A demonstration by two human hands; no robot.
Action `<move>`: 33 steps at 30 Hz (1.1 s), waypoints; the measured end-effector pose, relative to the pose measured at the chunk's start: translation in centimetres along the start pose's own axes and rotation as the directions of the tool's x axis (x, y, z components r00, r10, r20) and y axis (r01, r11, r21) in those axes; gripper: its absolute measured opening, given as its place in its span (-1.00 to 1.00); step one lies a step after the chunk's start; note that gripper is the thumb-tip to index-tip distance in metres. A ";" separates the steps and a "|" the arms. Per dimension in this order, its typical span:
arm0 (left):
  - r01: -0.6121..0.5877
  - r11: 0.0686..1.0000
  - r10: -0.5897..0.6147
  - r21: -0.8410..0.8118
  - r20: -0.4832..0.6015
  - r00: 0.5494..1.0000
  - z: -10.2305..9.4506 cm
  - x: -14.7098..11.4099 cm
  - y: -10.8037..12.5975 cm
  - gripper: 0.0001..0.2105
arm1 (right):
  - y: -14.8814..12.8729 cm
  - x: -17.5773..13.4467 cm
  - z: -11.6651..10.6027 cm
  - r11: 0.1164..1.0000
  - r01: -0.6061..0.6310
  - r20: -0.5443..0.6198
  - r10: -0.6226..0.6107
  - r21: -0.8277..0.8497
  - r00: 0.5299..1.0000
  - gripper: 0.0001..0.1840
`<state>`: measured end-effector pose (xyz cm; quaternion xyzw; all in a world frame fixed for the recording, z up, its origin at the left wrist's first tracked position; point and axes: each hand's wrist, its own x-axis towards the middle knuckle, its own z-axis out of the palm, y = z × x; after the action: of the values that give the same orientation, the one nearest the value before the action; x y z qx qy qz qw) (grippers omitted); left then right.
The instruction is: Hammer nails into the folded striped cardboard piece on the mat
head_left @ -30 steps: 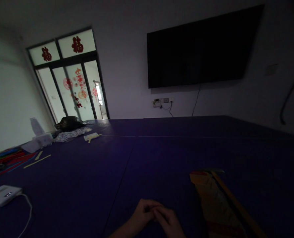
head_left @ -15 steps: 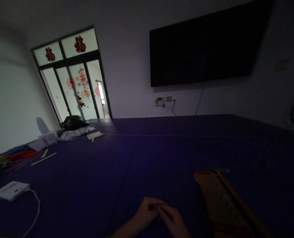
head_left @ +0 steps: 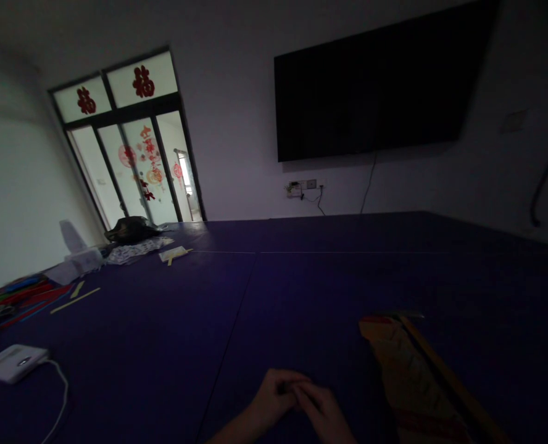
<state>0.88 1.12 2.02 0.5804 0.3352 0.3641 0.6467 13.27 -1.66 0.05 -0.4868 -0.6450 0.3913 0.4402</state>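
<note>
My left hand [head_left: 276,394] and my right hand [head_left: 319,407] meet at the near edge of the view, over the dark purple table [head_left: 195,327]. The fingers of both are curled and closed, their tips resting against one another. No object shows between them, though the dim light hides the palms. Nearest to my right hand, on its right and apart from it, lies a long orange-yellow packet [head_left: 408,376] with red patches. A thin strip [head_left: 413,316] lies at its far end.
At the left stands a white box [head_left: 15,362] with a white cable [head_left: 65,394]. Behind it are coloured strips [head_left: 28,296], a clear plastic container [head_left: 86,259], a black bag [head_left: 132,229] and a small white piece [head_left: 173,253]. A large screen [head_left: 371,86] hangs on the wall.
The view has turned slightly to the right, so the room and the things on the table sit a little further left. My hands keep the same pose.
</note>
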 end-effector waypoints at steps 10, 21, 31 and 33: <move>-0.039 0.996 0.039 0.084 0.008 0.999 -0.2 -0.1 -0.2 -0.74 | -1.2 0.0 -0.2 1.000 -0.005 0.033 0.004 0.030 0.999 -0.40; -0.027 0.999 0.026 0.028 0.028 0.999 0.0 -0.2 0.3 -0.75 | -0.7 0.0 0.0 0.999 -0.012 0.022 0.011 0.031 1.000 -0.42; -0.023 0.999 0.022 0.044 0.030 0.999 0.1 -0.1 0.2 -0.73 | -0.3 -0.1 0.0 0.999 -0.023 0.024 0.022 0.027 0.999 -0.41; -0.011 0.999 0.011 0.035 0.021 1.000 0.1 -0.1 0.0 -0.73 | -0.4 -0.1 0.0 1.000 -0.017 0.039 0.016 0.021 0.999 -0.40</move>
<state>0.91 1.04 1.98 0.5973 0.3316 0.3557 0.6378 13.19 -1.81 0.42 -0.4796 -0.6455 0.4110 0.4294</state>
